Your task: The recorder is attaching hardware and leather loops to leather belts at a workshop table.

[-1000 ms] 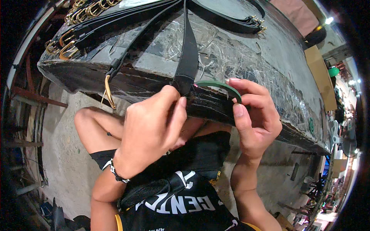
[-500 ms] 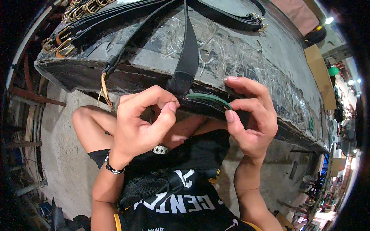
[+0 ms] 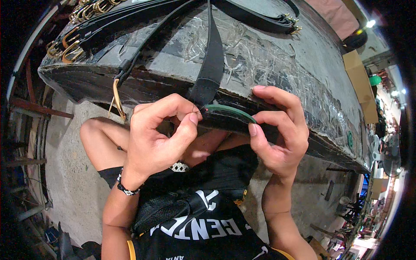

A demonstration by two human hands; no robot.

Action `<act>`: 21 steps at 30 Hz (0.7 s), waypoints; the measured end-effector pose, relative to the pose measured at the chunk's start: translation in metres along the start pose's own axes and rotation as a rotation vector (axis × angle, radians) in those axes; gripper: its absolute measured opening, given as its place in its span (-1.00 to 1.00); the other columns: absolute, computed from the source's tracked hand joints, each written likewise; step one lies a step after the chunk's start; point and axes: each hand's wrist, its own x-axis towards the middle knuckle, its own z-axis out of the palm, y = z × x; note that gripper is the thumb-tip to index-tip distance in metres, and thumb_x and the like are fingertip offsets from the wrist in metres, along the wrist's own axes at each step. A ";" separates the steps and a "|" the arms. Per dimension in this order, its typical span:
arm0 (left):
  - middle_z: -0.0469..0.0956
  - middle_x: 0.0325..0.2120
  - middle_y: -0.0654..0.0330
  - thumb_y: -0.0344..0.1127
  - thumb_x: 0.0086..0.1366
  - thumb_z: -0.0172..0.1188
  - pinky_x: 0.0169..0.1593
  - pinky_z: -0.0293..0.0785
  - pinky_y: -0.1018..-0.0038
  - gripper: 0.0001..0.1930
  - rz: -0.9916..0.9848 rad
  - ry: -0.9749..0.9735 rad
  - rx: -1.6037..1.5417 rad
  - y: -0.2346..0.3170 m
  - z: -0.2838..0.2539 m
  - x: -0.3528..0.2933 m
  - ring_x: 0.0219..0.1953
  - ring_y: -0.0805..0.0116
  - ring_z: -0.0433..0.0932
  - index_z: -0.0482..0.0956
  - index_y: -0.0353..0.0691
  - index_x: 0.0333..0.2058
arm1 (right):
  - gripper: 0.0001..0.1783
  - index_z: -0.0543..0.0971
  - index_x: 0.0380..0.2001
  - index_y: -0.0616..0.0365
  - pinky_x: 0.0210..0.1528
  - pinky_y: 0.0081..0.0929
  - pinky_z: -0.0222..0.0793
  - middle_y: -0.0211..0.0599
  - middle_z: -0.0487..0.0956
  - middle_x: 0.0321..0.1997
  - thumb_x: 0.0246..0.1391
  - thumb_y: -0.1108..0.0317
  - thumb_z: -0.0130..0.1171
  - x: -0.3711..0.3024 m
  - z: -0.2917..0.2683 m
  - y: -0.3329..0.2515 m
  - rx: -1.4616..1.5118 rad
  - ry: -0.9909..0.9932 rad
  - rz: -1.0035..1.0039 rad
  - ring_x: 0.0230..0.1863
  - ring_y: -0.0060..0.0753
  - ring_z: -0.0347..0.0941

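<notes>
A black belt strap (image 3: 209, 60) runs over the table top and hangs down across its front edge. At its lower end, my left hand (image 3: 158, 132) is closed, thumb and forefinger pinching what looks like a fine dark thread. My right hand (image 3: 281, 130) grips a thin, curved green strip-like tool (image 3: 232, 110) between thumb and forefinger, its other fingers raised. The tool's far end reaches the strap beside my left fingertips; whether it touches the thread is too small to tell. My fingers partly hide the strap's end.
A second strap with a gold buckle (image 3: 116, 93) dangles over the edge at left. More black straps with gold buckles (image 3: 71, 52) lie at the back left, another bundle (image 3: 260, 17) at the back. The worn, tape-covered table (image 3: 268, 65) spans in front of my bent legs.
My right hand has shifted slightly left, bringing the green tool closer to my left fingertips. My left hand keeps nearly the same place and pinch.
</notes>
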 end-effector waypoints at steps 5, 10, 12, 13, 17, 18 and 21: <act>0.56 -0.63 0.26 -0.57 0.24 0.18 -0.43 0.41 0.61 -0.95 -0.020 0.004 -0.066 -0.004 0.000 -0.001 -0.57 0.62 0.49 0.58 -0.40 -0.43 | -0.84 0.61 -0.38 0.28 0.05 -0.33 0.54 0.00 0.64 0.03 -0.12 0.59 0.32 0.000 -0.001 0.001 0.053 0.059 -0.001 -0.04 -0.14 0.63; 0.55 -0.63 0.25 -0.55 0.22 0.18 -0.41 0.43 0.59 -0.95 -0.044 -0.004 -0.059 -0.005 -0.002 -0.003 -0.56 0.60 0.51 0.57 -0.39 -0.44 | -0.86 0.60 -0.36 0.31 0.03 -0.33 0.55 0.03 0.68 -0.06 -0.07 0.60 0.30 0.006 0.007 -0.004 0.251 0.207 0.100 -0.11 -0.19 0.64; 0.55 -0.62 0.25 -0.55 0.21 0.18 -0.41 0.43 0.59 -0.95 -0.043 -0.004 -0.081 -0.006 -0.001 -0.003 -0.56 0.60 0.51 0.57 -0.39 -0.44 | -0.86 0.60 -0.36 0.30 0.02 -0.34 0.55 0.02 0.68 -0.06 -0.07 0.61 0.30 0.011 0.010 -0.008 0.239 0.198 0.078 -0.12 -0.19 0.64; 0.56 -0.61 0.25 -0.54 0.21 0.18 -0.40 0.44 0.59 -0.95 -0.045 -0.004 -0.100 -0.006 0.000 -0.003 -0.55 0.59 0.52 0.57 -0.39 -0.44 | -0.85 0.59 -0.36 0.29 0.00 -0.35 0.55 0.01 0.68 -0.07 -0.07 0.61 0.30 0.013 0.011 -0.008 0.229 0.189 0.059 -0.13 -0.19 0.64; 0.57 -0.60 0.25 -0.55 0.21 0.18 -0.39 0.45 0.58 -0.95 -0.048 -0.014 -0.101 -0.003 -0.004 -0.002 -0.54 0.58 0.53 0.57 -0.38 -0.44 | -0.85 0.57 -0.37 0.28 -0.04 -0.35 0.56 -0.01 0.68 -0.09 -0.06 0.62 0.29 0.017 0.018 -0.004 0.143 0.138 0.027 -0.14 -0.19 0.65; 0.57 -0.59 0.25 -0.54 0.22 0.17 -0.39 0.45 0.58 -0.94 -0.070 -0.012 -0.119 -0.002 -0.003 -0.002 -0.53 0.57 0.53 0.56 -0.38 -0.44 | -0.85 0.57 -0.37 0.28 -0.04 -0.35 0.56 -0.01 0.68 -0.09 -0.06 0.62 0.29 0.017 0.018 -0.004 0.143 0.135 0.027 -0.14 -0.19 0.65; 0.57 -0.59 0.25 -0.54 0.23 0.17 -0.37 0.45 0.58 -0.94 -0.094 -0.009 -0.155 -0.004 -0.003 -0.002 -0.52 0.58 0.54 0.56 -0.38 -0.44 | -0.86 0.57 -0.37 0.28 -0.04 -0.35 0.56 -0.01 0.68 -0.09 -0.07 0.62 0.29 0.018 0.018 -0.003 0.132 0.139 0.019 -0.15 -0.19 0.65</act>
